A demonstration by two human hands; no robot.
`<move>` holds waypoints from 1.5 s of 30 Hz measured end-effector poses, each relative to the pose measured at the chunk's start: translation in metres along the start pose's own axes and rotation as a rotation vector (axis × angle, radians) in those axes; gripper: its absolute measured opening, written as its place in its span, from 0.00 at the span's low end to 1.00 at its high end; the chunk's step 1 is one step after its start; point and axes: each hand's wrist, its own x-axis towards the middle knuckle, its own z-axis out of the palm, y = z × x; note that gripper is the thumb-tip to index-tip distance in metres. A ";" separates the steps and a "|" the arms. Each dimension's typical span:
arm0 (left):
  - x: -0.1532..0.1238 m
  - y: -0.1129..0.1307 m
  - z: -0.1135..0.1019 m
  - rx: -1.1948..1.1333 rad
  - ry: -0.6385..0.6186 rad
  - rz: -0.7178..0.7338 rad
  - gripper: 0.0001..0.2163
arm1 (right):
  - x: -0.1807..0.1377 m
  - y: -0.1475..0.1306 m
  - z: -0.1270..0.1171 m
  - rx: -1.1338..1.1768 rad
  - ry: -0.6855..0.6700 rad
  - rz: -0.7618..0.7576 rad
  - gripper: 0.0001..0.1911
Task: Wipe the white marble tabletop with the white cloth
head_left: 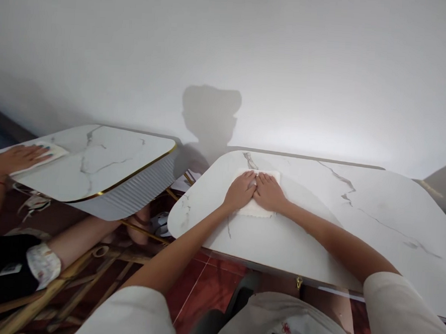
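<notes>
A white cloth (pixel 257 209) lies spread on the white marble-patterned tabletop (pixel 362 231), towards its left end. Pressing flat on the cloth is my left hand (pixel 240 190), fingers stretched forward. My right hand (pixel 270 191) rests flat on the same cloth just beside it, and the fingertips of both hands meet near the cloth's far edge. Neither hand wraps around anything. Parts of the cloth under the palms are hidden.
On the left, another person's hand (pixel 23 157) rests on a white cloth (pixel 55 151) atop a second marble-patterned table (pixel 110 160) with gold trim. A plain wall (pixel 307 81) runs behind both tables. Below are a wooden chair (pixel 68 288) and red tiled floor (pixel 201 281).
</notes>
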 end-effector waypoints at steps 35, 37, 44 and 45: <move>0.140 0.010 0.053 -0.088 0.042 0.339 0.19 | 0.053 0.096 -0.006 -0.151 -0.008 0.377 0.30; 0.127 0.011 0.048 -0.090 0.016 0.346 0.20 | 0.043 0.081 -0.009 -0.147 -0.016 0.404 0.30; 0.059 0.004 0.022 0.019 -0.025 0.313 0.22 | 0.010 0.021 -0.007 -0.133 0.026 0.320 0.30; 0.046 0.003 0.017 0.036 -0.023 0.305 0.23 | 0.004 0.011 -0.006 -0.127 0.038 0.289 0.30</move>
